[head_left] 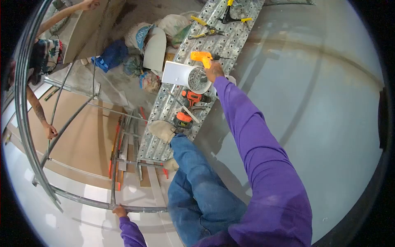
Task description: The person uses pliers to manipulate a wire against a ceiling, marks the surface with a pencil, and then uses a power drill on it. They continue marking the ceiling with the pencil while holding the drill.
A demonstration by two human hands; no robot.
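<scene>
Up at twelve o'clock, the right hand [214,71] closed round the yellow drill [200,56], beside the white bucket [206,90] of screws; at seven, the left hand [120,210] curled over the steel rail [146,209], a firm brace that suited such a long reach.

On plank [164,108], far to near: two clamps [207,31], tub [201,90] with screws [198,77] inside, drill [192,98], shoe [161,131]; just beyond tub, other drill [201,57] in right hand [214,71]; left of plank, bags [170,25] on floor [109,78], boards [88,138] nearer; left hand [120,210] on rail [144,209]
</scene>
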